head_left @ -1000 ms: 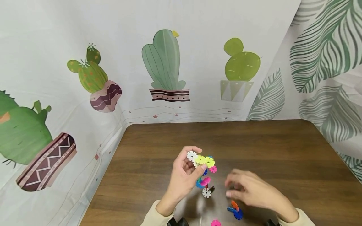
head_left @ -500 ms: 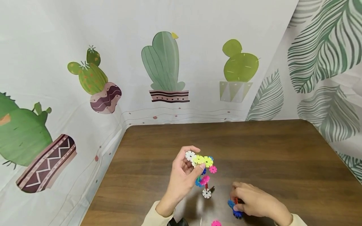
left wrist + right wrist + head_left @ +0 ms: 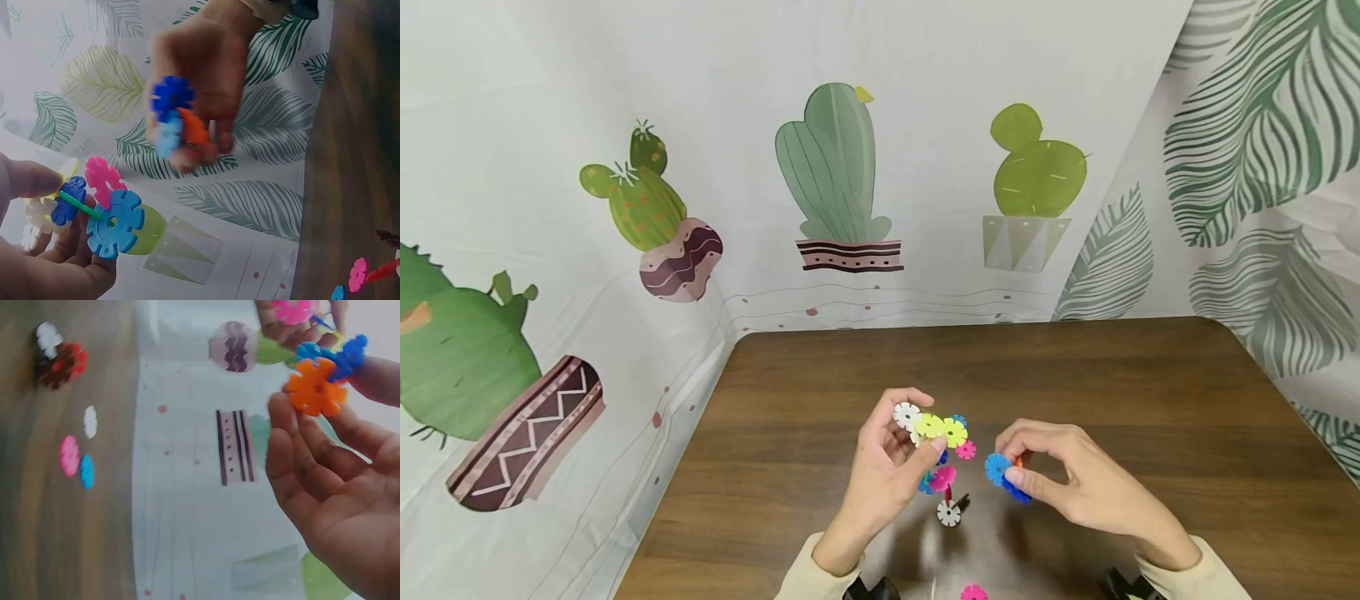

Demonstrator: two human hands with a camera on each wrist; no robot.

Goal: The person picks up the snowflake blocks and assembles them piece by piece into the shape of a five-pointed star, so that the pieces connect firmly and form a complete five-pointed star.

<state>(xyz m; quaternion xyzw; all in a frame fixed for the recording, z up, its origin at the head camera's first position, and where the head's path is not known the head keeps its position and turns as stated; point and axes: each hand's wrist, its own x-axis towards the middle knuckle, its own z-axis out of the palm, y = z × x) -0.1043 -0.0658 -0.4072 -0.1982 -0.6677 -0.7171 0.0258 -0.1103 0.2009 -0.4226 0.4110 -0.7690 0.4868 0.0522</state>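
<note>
My left hand (image 3: 883, 487) grips a joined cluster of plastic snowflake discs (image 3: 931, 426), with white and yellow discs on top. In the left wrist view its dark blue, green, light blue (image 3: 115, 224) and pink discs hang past the fingers. To the right, my right hand (image 3: 1086, 479) pinches a smaller cluster of snowflake discs (image 3: 997, 468) between thumb and fingers, raised off the table. That one joins a light blue, a dark blue and an orange disc (image 3: 317, 386). The two clusters are apart.
On the wooden table (image 3: 1112, 383) lies a white, red and brown disc cluster (image 3: 949, 512). Loose pink (image 3: 69, 455), blue (image 3: 87, 471) and white discs (image 3: 90, 422) lie beyond it. Another pink disc (image 3: 973, 592) is at the near edge. A printed cloth (image 3: 940, 167) hangs behind.
My right hand has come down to the blue and orange disc cluster, taken hold of it, and lifted it toward the left hand. The left hand has stayed nearly still.
</note>
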